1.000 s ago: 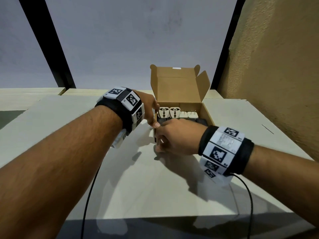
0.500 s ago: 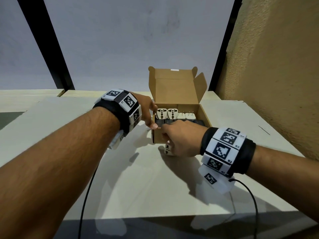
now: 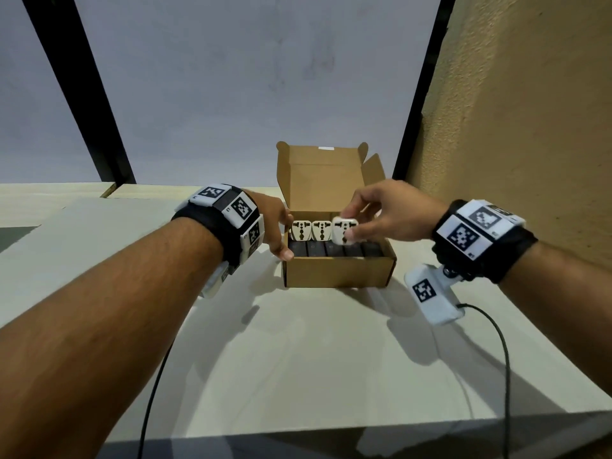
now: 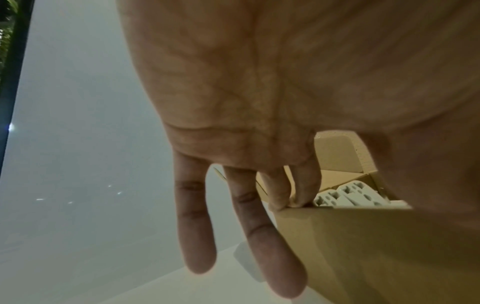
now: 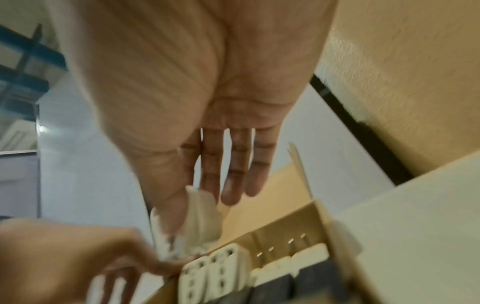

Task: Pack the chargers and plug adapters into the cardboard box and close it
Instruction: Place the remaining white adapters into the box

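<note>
The open cardboard box [image 3: 341, 271] stands mid-table with its lid upright. A row of black chargers [image 3: 334, 250] fills its front. Two white plug adapters [image 3: 310, 230] stand behind them at the left; more adapters [image 5: 293, 261] lie at the back right, prongs up. My right hand [image 3: 346, 223] pinches another white adapter [image 3: 344, 230] between thumb and forefinger, just above the back row. My left hand [image 3: 281, 236] grips the box's left front corner, thumb on the front. Two of its fingertips [image 4: 293, 202] sit on the rim of the box [image 4: 363, 246], the other fingers hanging outside.
The pale table [image 3: 298, 359] ends in a front edge near me. A textured tan wall [image 3: 530, 127] rises close on the right. Black window posts [image 3: 420, 94] stand behind the box. Wrist-camera cables [image 3: 500, 332] trail over the table.
My right hand picked an adapter up from the table in front of the box and lifted it over the back row. My left hand stayed at the box's left side.
</note>
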Demonstrator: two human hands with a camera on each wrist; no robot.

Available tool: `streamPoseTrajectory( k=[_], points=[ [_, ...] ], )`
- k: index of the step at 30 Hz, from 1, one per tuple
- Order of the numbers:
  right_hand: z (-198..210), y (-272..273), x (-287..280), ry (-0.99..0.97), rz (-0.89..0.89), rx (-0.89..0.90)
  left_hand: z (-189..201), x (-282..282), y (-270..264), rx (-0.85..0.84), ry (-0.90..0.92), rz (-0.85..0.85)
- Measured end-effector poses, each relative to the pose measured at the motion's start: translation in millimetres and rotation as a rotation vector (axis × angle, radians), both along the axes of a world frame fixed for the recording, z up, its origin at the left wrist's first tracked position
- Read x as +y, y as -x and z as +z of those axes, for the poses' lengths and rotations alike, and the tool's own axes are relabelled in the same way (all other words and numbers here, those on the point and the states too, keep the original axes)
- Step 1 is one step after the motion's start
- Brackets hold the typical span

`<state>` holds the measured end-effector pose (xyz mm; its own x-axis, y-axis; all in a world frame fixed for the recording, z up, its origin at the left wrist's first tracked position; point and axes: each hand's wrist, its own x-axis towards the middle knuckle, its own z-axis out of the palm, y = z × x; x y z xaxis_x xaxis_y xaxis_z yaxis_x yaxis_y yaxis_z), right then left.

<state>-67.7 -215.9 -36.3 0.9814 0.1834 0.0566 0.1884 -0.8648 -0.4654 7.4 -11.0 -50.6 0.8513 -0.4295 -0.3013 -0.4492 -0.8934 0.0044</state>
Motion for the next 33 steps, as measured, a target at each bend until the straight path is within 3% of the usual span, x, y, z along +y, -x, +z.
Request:
streamPoseTrajectory(
  k=[5,27,31,33],
  points=[
    [-11.4,-37.1,-22.1,0.045,-0.227,-0.106,-1.1,0.8,-4.4,0.02,-0.011,-0.024],
    [-46.5,-67.3,-3.5,0.256,-0.165,0.023,-10.5,8.1,-16.7,0.037,0.015,-0.042],
    [-33.0,-64.1,-6.7,0.273,-0.164,0.017,-17.5,20.4,-25.6,0.13,0.095,-0.021],
    [-16.5,-62.5,-15.9,0.178,-0.217,-0.086,-17.8,34.2,-32.8,0.088,0.205,0.005]
  ],
)
